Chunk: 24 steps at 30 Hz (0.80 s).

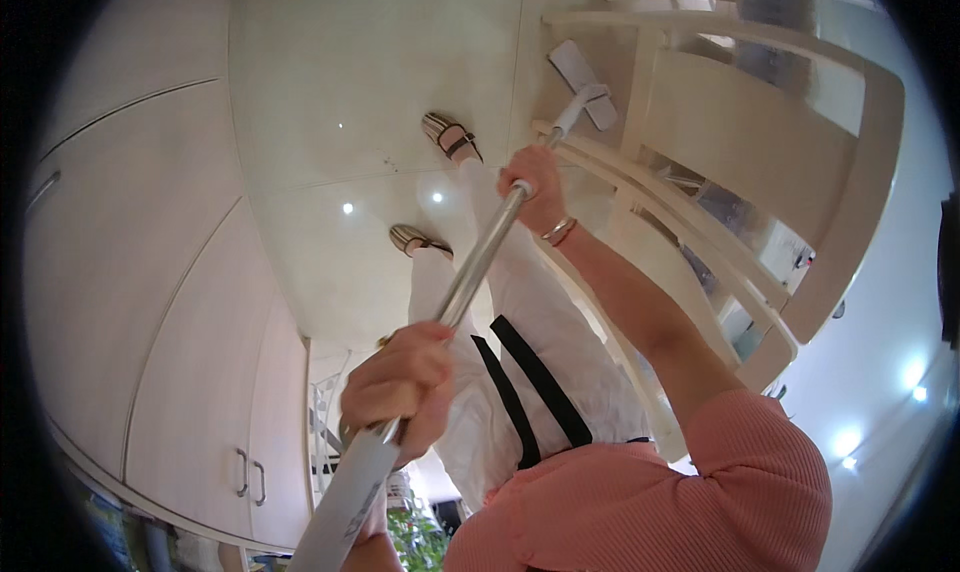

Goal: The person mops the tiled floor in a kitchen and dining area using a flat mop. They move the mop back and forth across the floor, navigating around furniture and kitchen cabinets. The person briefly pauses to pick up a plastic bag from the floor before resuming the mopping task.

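Observation:
A flat mop with a silver metal pole [475,272] slants across the view from lower left to upper right. My left hand [398,387] is wrapped round it near the thick white grip [343,502] at its upper end. Farther down, my right hand [537,187] closes round the pole beside a white collar. The white rectangular mop head [573,68] rests on the pale floor by the chairs, its white joint tilted toward me.
Cream wooden chairs [755,142] stand close along my right. Pale cupboard doors [190,372] with metal handles rise on the left. My striped shoes [445,132] stand on glossy floor tiles [370,82], with small dark specks nearby. A green plant [418,540] shows at the lower edge.

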### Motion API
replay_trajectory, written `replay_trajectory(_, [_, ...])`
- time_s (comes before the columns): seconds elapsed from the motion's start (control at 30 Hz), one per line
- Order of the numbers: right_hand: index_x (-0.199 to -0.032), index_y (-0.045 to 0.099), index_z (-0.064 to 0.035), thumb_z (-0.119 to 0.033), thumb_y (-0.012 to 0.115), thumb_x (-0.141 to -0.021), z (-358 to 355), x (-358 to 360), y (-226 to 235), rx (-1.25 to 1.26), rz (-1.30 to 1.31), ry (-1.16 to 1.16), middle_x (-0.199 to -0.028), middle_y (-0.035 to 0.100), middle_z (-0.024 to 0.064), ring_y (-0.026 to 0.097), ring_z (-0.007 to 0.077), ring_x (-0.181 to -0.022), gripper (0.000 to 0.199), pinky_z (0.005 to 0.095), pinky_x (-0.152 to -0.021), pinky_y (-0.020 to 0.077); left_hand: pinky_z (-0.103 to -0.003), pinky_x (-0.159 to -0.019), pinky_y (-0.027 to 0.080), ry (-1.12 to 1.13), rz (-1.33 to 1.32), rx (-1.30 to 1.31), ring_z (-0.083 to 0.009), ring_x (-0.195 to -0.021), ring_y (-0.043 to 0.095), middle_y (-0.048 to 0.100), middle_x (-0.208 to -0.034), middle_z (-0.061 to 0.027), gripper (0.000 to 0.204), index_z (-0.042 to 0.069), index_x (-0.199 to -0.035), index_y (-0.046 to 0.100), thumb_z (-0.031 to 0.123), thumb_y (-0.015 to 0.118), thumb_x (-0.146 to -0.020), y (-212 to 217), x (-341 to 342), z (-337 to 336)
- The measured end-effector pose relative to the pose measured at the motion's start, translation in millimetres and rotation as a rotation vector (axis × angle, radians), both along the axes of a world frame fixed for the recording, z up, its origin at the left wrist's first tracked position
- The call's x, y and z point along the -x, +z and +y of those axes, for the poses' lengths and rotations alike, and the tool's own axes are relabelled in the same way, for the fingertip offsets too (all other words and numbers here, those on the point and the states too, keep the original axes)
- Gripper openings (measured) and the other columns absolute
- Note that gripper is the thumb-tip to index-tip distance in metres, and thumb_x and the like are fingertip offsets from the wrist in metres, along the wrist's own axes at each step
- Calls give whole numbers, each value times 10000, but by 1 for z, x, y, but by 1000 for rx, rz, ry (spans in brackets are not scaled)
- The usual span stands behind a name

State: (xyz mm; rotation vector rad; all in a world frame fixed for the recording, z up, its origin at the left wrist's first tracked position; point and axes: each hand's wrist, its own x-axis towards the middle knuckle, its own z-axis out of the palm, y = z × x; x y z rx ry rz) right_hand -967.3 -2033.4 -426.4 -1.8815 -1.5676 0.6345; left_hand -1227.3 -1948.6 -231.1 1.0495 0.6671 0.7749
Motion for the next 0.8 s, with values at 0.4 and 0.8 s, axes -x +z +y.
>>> replay_trajectory(0.4, [-605, 524, -197, -104, 703, -581, -21, 173, 74, -153, 295, 298, -638, 525, -43, 523, 191, -680, 203, 354, -737, 354, -426, -750, 505, 326, 436, -185, -152, -534, 523, 482, -534, -6, 423, 114, -619, 397, 277, 641, -924, 137, 127, -136])
replay_trajectory(0.8, [-777, 637, -141, -263, 684, -733, -84, 255, 133, 162, 160, 822, -739, 641, 24, 615, 197, -801, 138, 342, -812, 404, -390, -678, 501, 506, 549, -248, -141, -523, 502, 456, -519, 4, 446, 121, -597, 416, 330, 635, -924, 206, 171, -223])
